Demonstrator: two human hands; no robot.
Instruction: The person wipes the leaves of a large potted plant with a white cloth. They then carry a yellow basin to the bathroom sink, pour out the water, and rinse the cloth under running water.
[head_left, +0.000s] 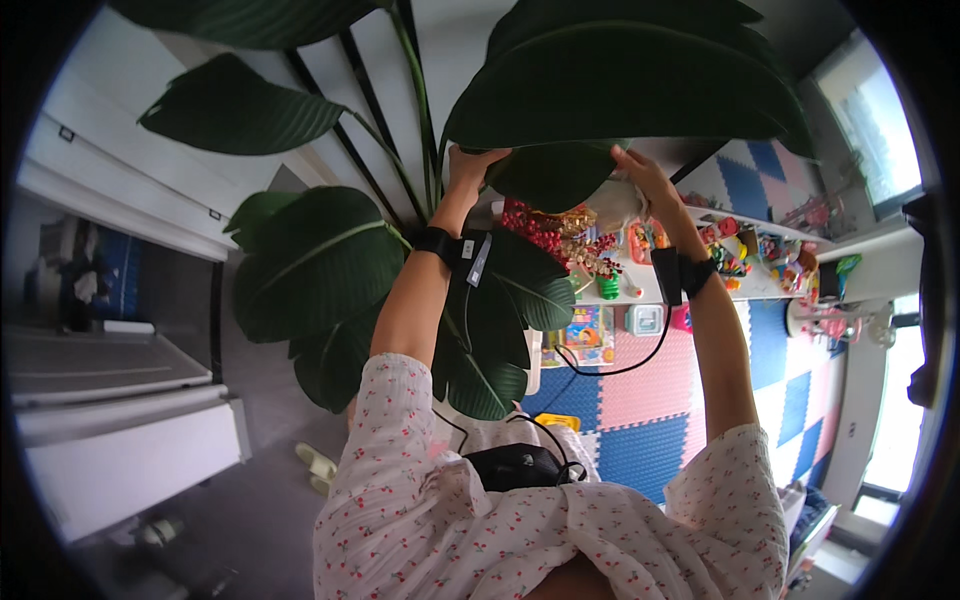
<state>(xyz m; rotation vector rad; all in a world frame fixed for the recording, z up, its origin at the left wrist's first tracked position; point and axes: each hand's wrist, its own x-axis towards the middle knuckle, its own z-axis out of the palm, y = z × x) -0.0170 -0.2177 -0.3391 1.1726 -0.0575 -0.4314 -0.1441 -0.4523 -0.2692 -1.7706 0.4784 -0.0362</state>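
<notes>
A tall potted-type plant with broad green leaves fills the upper and left middle of the head view. My left hand (474, 166) is raised at the near edge of a large dark leaf (630, 82), its fingertips partly hidden under it. At the same leaf's lower edge, further right, is my right hand (637, 174), thumb and fingers around the rim of a smaller leaf (555, 174) beneath. A pale crumpled cloth or bag (616, 201) lies just beside the right hand. Whether either hand grips a leaf is partly hidden.
Red and gold berry sprays (555, 232) stand by a white shelf (765, 285) holding toys. Foam mats (645, 397) cover the floor at right. A cable (637, 369) hangs from the right wrist device. Pale slippers (319, 461) and a white cabinet (135, 457) are at left.
</notes>
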